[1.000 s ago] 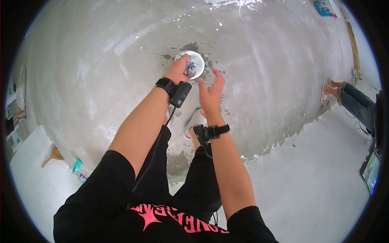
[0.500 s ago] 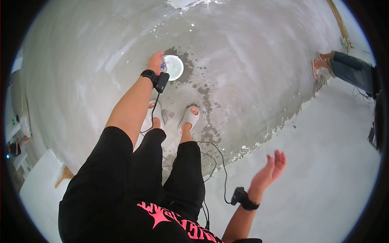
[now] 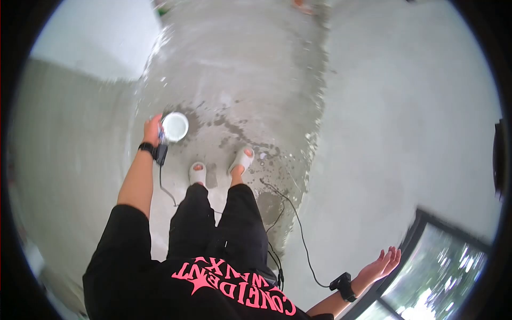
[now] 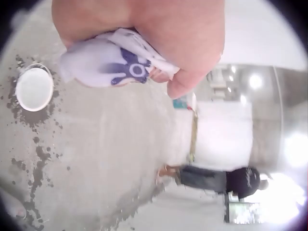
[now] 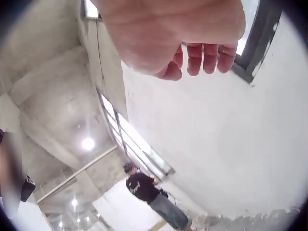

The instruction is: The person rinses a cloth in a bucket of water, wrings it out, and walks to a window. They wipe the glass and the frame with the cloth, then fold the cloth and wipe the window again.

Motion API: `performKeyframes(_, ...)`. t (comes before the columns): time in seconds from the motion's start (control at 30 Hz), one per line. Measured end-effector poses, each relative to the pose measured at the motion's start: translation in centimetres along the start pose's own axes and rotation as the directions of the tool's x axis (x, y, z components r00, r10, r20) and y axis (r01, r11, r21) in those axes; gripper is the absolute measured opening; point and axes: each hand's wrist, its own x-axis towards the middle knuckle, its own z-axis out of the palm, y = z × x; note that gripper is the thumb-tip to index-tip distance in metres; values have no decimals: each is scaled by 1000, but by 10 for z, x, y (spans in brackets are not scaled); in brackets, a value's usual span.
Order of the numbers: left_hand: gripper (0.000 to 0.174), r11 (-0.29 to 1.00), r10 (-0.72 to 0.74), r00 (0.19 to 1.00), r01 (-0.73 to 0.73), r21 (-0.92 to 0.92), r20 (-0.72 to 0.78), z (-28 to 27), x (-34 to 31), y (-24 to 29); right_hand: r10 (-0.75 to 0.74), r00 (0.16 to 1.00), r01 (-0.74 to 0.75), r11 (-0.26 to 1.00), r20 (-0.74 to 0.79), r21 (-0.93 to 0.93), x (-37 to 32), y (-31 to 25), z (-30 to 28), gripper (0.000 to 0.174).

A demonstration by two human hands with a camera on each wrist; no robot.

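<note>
My left hand (image 3: pixel 152 130) grips a damp-looking white cloth (image 4: pixel 96 62) with a blue flower-like print; in the left wrist view it bunches inside the curled fingers and part hangs free. A round white bucket (image 3: pixel 175 126) stands on the wet-spotted floor, just right of the left hand in the head view, and its inside looks pale. Far off to the right, beside a window, my right hand (image 3: pixel 381 265) is held out with nothing in it. Its fingers (image 5: pixel 210 57) are loosely bent in the right wrist view.
Dark splashes (image 3: pixel 232 127) mark the concrete floor around the bucket and my sandalled feet (image 3: pixel 241 161). A black cable (image 3: pixel 301 234) runs from the right wrist across the floor side. A dark-framed window (image 3: pixel 442 266) is at lower right. Another person (image 4: pixel 207 180) stands by the wall.
My left hand has gone from over the bucket to its left side, still holding the cloth. My right hand has swung from near the bucket far out to the right. The head view has turned.
</note>
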Motion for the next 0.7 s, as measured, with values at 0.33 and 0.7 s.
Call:
performKeyframes(0.33,25,970,-50,522,230,-84,852,308,-292,125,257,878,-110,929,-404,353,-86,7,-130,20)
performKeyframes(0.7,56,734,-505,-500,179,655,703,421,-794,-84,-146,864,197,979,-481,57,-68,154,-187,57)
